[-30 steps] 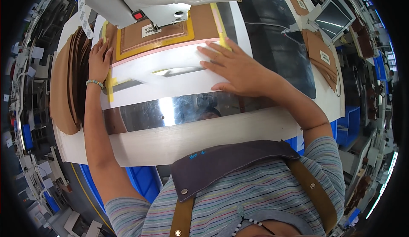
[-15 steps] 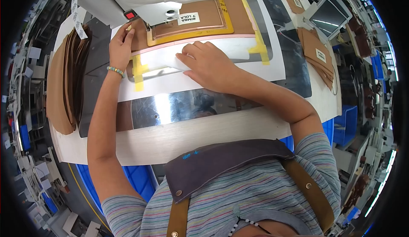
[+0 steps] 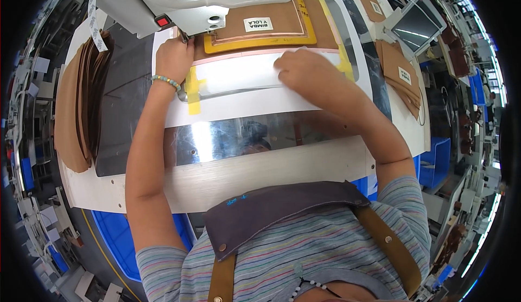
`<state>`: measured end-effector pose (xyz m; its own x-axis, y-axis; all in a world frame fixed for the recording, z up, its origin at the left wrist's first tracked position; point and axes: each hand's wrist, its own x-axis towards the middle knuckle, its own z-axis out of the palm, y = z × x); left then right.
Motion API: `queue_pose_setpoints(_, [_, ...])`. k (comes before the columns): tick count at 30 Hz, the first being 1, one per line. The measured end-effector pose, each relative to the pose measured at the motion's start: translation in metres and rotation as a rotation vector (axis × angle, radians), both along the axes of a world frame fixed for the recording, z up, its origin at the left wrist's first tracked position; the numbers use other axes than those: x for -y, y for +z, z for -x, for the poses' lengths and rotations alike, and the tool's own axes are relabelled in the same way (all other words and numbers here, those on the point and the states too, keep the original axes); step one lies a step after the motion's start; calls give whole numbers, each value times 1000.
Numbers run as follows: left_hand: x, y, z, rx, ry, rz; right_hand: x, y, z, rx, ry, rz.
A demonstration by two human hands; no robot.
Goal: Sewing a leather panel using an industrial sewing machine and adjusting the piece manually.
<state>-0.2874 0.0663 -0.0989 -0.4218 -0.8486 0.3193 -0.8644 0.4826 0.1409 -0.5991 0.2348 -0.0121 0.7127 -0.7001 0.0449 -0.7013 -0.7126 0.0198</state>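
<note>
Under the grey sewing machine head (image 3: 190, 3) lies a flat sewing template with a yellow frame (image 3: 260, 42) around a brown leather panel (image 3: 285, 17) with a white label. A white strip (image 3: 233, 74) with yellow tape at its ends runs along the template's near side. At the template's left end, close beside the needle area, my left hand (image 3: 175, 58) is closed, its fingertips partly hidden. My right hand (image 3: 312, 74) rests on the right part of the white strip, fingers curled; whatever they pinch is hidden.
Stacked brown pieces (image 3: 81, 106) stand at the left. More labelled brown panels (image 3: 399, 74) lie at the right beside a screen (image 3: 418, 22). A shiny metal plate (image 3: 233, 136) covers the table's near part. Blue bins (image 3: 434, 163) sit below the table.
The template and panel have slid to the right under the machine head, with my left hand moving along. My right hand has shifted farther right over the white strip, its fingers more curled.
</note>
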Motion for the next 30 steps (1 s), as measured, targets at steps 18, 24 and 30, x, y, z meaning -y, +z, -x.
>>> queue_pose_setpoints(18, [-139, 127, -274, -157, 576, 428, 24, -64, -50, 760, -65, -93])
queue_pose_setpoints(24, [-304, 85, -424, -1136, 866, 411, 21, -55, -53, 701, -170, -223])
queue_pose_setpoints(30, [-493, -77, -495, -1199, 1234, 243, 20, -48, -50, 870, -314, -342])
